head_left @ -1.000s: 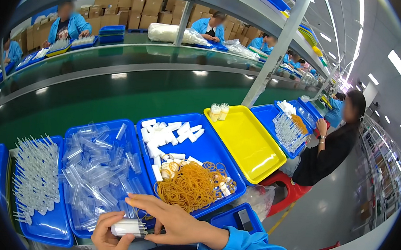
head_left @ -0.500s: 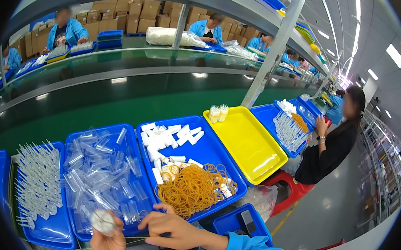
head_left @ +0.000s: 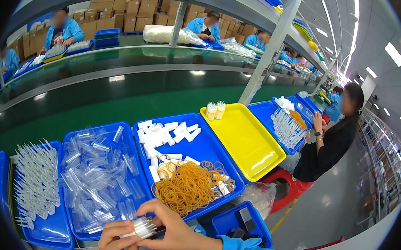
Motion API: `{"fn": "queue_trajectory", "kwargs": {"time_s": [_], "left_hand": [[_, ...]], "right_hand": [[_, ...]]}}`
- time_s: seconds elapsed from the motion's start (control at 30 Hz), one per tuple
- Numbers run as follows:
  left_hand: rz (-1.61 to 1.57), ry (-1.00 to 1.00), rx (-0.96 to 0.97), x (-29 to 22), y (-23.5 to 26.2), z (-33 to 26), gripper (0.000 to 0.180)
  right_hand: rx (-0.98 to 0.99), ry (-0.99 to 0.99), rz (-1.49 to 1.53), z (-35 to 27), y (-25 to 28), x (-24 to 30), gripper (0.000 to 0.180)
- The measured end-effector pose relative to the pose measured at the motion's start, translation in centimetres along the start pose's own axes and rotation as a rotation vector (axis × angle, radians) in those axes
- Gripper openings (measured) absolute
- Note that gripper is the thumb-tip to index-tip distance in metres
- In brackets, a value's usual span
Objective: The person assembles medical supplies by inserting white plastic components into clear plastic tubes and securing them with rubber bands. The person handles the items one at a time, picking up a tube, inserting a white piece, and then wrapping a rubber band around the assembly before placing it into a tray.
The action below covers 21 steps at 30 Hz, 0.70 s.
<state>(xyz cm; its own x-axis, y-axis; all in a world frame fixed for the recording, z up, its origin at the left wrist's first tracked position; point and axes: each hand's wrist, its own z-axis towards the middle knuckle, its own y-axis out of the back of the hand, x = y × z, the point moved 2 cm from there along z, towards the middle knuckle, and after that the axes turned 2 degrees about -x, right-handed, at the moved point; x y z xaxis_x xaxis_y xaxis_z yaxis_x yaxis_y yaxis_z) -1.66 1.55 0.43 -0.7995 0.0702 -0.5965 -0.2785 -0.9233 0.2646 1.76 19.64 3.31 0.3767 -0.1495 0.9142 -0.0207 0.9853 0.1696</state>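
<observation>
Between my two hands, low in front of me, is a bundle of white tubes [head_left: 143,229], tilted with its thin tips toward the right. My left hand [head_left: 117,241] wraps the bundle's left end. My right hand [head_left: 172,227] curls around the tip end, thumb below and fingers above; some fingertips are hidden. Just beyond them, a blue tray [head_left: 146,186] holds loose clear plastic tubes [head_left: 97,178]. The blue tray [head_left: 194,152] to its right carries tan rubber bands [head_left: 187,184] and short white cylinders [head_left: 162,136]. Thin white nozzle-like pieces [head_left: 36,183] fill the far-left tray.
Two finished-looking bundles [head_left: 215,110] stand in a yellow tray [head_left: 246,142]. A small blue bin [head_left: 223,224] with dark items sits by my right forearm. A metal post [head_left: 268,51] rises behind the trays beside the green conveyor [head_left: 133,94]. A co-worker [head_left: 332,139] sits at right.
My right hand has come in from beside the bundle, where it was stretching a rubber band, to grip the bundle. The bundle has moved right and turned, tips now facing right.
</observation>
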Motion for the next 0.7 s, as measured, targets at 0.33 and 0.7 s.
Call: {"fn": "queue_trajectory", "kwargs": {"time_s": [0.33,0.7], "left_hand": [[-0.945,0.598,-0.456,-0.4,-2.2,2.3,0.044],[-1.819,1.042,-0.249,0.4,-5.3,0.1,0.037]], "right_hand": [[-0.254,0.033,0.183,0.9,-0.2,-0.3,0.088],[-0.191,0.065,0.002,1.8,-1.5,1.0,0.026]]}}
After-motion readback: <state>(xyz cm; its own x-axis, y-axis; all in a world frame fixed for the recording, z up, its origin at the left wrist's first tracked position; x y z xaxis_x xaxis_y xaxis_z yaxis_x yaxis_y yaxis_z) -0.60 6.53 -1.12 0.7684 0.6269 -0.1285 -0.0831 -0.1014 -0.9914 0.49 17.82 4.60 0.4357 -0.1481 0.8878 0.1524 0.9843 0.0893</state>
